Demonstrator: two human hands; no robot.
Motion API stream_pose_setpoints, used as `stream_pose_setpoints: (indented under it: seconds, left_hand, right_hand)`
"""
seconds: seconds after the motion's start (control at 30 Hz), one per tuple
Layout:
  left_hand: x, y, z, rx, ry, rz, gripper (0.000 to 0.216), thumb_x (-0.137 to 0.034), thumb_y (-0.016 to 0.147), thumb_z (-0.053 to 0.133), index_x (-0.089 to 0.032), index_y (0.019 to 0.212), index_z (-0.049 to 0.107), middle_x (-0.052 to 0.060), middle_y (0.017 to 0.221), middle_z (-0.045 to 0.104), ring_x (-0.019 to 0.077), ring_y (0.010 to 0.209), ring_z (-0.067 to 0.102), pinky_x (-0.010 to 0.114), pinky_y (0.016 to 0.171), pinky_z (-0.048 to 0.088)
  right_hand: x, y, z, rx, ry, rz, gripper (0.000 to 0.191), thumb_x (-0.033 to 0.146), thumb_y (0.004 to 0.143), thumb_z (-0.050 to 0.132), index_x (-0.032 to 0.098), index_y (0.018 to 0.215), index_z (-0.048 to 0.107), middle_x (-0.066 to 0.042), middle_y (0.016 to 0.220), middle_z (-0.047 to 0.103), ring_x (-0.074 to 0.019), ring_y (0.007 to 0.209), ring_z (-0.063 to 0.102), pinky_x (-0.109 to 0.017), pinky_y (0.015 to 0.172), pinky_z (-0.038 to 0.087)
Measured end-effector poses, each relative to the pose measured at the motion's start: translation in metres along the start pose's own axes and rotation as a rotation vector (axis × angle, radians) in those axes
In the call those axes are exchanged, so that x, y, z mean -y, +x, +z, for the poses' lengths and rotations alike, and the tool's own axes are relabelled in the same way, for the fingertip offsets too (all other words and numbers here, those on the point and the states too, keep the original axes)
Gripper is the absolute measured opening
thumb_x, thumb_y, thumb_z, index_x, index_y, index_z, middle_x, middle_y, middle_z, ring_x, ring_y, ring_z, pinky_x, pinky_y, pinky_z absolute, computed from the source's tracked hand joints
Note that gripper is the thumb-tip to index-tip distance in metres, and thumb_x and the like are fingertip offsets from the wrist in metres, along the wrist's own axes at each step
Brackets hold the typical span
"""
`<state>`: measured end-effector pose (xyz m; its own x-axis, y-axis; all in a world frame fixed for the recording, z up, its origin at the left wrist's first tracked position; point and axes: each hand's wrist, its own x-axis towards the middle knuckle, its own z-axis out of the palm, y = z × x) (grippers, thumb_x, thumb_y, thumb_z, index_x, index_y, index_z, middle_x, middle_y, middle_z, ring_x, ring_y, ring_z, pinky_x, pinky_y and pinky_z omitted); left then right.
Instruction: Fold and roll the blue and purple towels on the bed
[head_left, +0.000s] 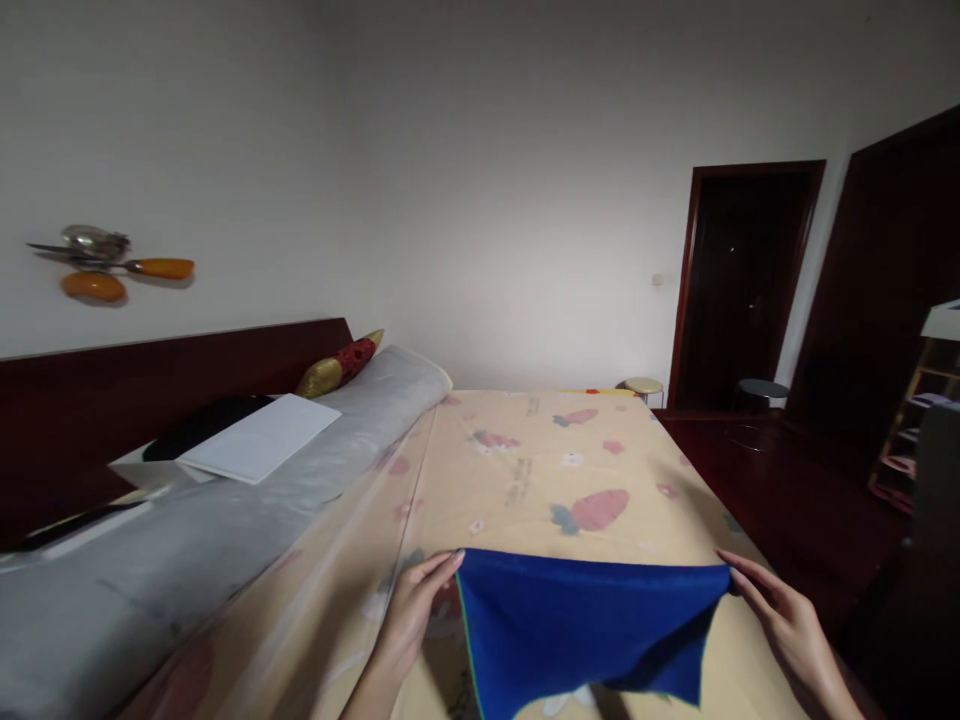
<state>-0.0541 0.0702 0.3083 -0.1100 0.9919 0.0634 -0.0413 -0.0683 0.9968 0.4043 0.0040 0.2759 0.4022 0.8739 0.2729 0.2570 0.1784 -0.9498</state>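
A blue cloth [585, 620] with a thin green edge hangs stretched between my two hands, above the near part of the bed. My left hand [412, 610] pinches its upper left corner between thumb and fingers. At the upper right corner, my right hand [784, 615] grips the cloth the same way. The top edge runs nearly straight between them, while the lower edge droops in a curve. Beneath it lies a cream bedsheet [465, 480] printed with strawberries and flowers.
A long grey cushion [247, 540] runs along the left side, with a white board [262, 437] on it and a red-and-gold pillow [341, 365] beyond. A dark headboard [172, 360] backs these. Two stools [763, 390] and a shelf rack [919, 400] stand on the right.
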Motion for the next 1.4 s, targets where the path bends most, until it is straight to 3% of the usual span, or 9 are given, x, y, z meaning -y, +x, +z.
stream_pose_setpoints:
  seconds: [0.23,0.37,0.5,0.73,0.9,1.1,1.4]
  left_hand:
    - [-0.006,0.001,-0.002,-0.099,0.039,0.152,0.036,-0.05,0.054,0.081,-0.017,0.068,0.075,0.01,0.103,0.071,0.0287,0.106,0.059,0.03,0.09,0.045]
    - [-0.014,-0.004,-0.002,-0.083,-0.103,0.076,0.043,-0.048,0.056,0.081,-0.017,0.086,0.077,0.012,0.099,0.074,0.0308,0.112,0.058,0.038,0.102,0.04]
    - [-0.022,-0.01,-0.001,-0.101,-0.141,0.061,0.043,-0.045,0.054,0.083,-0.016,0.085,0.077,0.01,0.089,0.075,0.0298,0.106,0.062,0.036,0.1,0.042]
    - [-0.039,-0.019,-0.011,0.008,-0.026,0.075,0.032,-0.04,0.058,0.082,-0.018,0.081,0.077,0.009,0.099,0.074,0.027,0.1,0.064,0.029,0.086,0.049]
    - [-0.039,-0.02,-0.02,-0.083,0.024,0.119,0.03,-0.04,0.053,0.084,-0.016,0.07,0.075,0.007,0.088,0.074,0.0243,0.09,0.065,0.026,0.08,0.049]
    - [-0.042,-0.026,-0.019,-0.102,-0.043,0.124,0.028,-0.039,0.058,0.083,-0.019,0.074,0.071,0.0,0.071,0.071,0.0165,0.065,0.062,0.023,0.062,0.049]
    - [-0.05,-0.029,-0.017,-0.138,0.013,0.225,0.027,-0.039,0.06,0.081,-0.019,0.072,0.066,-0.001,0.071,0.067,0.0158,0.069,0.06,0.022,0.065,0.046]
  right_hand:
    - [-0.01,0.0,-0.005,0.014,-0.07,-0.025,0.045,0.057,0.071,0.066,0.022,0.099,0.072,-0.006,0.093,0.073,-0.0212,0.081,0.067,-0.023,0.074,0.055]
    - [-0.004,-0.003,-0.001,0.063,-0.073,-0.027,0.045,0.057,0.072,0.064,0.021,0.098,0.072,-0.006,0.094,0.073,-0.0215,0.082,0.067,-0.023,0.074,0.055]
    - [0.003,-0.006,0.006,0.096,-0.028,-0.005,0.047,0.057,0.068,0.068,0.021,0.097,0.072,-0.006,0.095,0.074,-0.0247,0.09,0.068,-0.025,0.076,0.056]
    - [-0.001,-0.005,0.001,0.043,-0.12,-0.106,0.041,0.057,0.065,0.07,0.021,0.085,0.072,-0.005,0.086,0.072,-0.0236,0.083,0.067,-0.026,0.075,0.056]
    - [0.003,-0.008,-0.008,0.045,-0.236,-0.203,0.036,0.056,0.071,0.066,0.023,0.085,0.07,-0.004,0.089,0.07,-0.0218,0.084,0.066,-0.028,0.083,0.052]
    - [0.025,-0.014,-0.014,0.097,-0.211,-0.249,0.033,0.055,0.072,0.065,0.023,0.083,0.069,-0.005,0.088,0.07,-0.0223,0.084,0.066,-0.024,0.076,0.053]
    - [0.043,-0.02,-0.022,0.07,-0.205,-0.278,0.034,0.055,0.07,0.067,0.023,0.081,0.069,-0.006,0.087,0.07,-0.023,0.081,0.066,-0.024,0.073,0.054]
